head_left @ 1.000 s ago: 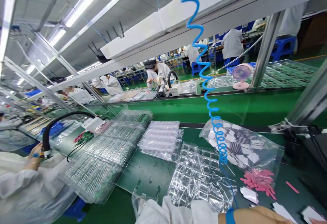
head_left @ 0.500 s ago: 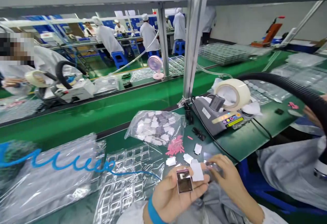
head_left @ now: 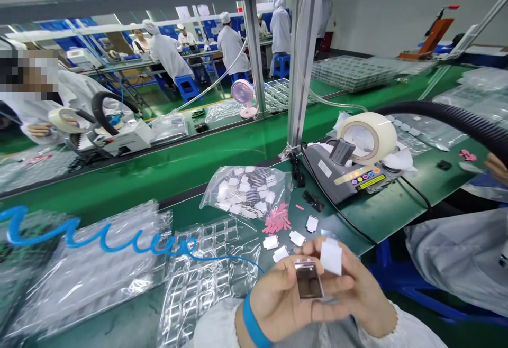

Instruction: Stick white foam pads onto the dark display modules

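Display module, dark face up, rests on the left hand, above the near edge of the worktop. Its face is bare, and a white tabbed piece stands just beside it, not laid on it, so work on this module looks to be partway along; how many others are finished, the view does not show. The left thumb presses the module's left side while the fingers stretch out beneath it, holding it in a loose grip. The right hand has its fingers part bent close behind the white piece; whether they grip it, I cannot tell. Toward the far side, four loose white pieces lie on the worktop, beside a heap of pink strips, with a clear bag of more white pieces near the far edge. Left of the hands lies a clear blister tray; toward the far right edge, a grey bench unit stands by a roll of tape.
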Available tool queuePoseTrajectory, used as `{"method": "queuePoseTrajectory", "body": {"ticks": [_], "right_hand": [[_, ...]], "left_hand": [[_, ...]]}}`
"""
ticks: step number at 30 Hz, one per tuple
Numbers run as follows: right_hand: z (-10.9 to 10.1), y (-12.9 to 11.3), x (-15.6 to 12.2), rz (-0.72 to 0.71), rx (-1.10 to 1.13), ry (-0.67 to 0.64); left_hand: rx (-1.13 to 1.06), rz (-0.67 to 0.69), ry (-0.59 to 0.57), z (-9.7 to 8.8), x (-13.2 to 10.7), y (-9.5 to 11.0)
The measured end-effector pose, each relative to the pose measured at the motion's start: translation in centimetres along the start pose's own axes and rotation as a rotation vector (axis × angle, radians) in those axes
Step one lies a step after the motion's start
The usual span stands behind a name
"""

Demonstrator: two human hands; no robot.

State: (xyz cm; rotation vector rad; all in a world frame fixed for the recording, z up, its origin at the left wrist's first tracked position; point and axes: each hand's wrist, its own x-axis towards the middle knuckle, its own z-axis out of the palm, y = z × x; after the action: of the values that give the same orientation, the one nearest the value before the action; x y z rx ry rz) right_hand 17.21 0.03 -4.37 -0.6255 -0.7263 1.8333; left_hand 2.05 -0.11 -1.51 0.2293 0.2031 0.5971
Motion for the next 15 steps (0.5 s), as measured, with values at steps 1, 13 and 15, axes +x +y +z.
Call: {"method": "queuePoseTrajectory", "body": {"ticks": [1,13,15], "right_hand": [[-0.4,0.0,0.3,-0.028,0.003,0.072],[0.5,-6.6,1.8,-0.670,-1.018,-0.491],[1.2,-7.2,2.4,-0.706,-1.147,-0.671]], "left_hand": [[-0.011,-0.024,0.007,-0.1,-0.1,0.1],[-0.075,-0.132,0.186,-1.3,-0.2,-0.5],[-0.075,-0.137,0.196,-1.4,-0.1,-0.5]]}}
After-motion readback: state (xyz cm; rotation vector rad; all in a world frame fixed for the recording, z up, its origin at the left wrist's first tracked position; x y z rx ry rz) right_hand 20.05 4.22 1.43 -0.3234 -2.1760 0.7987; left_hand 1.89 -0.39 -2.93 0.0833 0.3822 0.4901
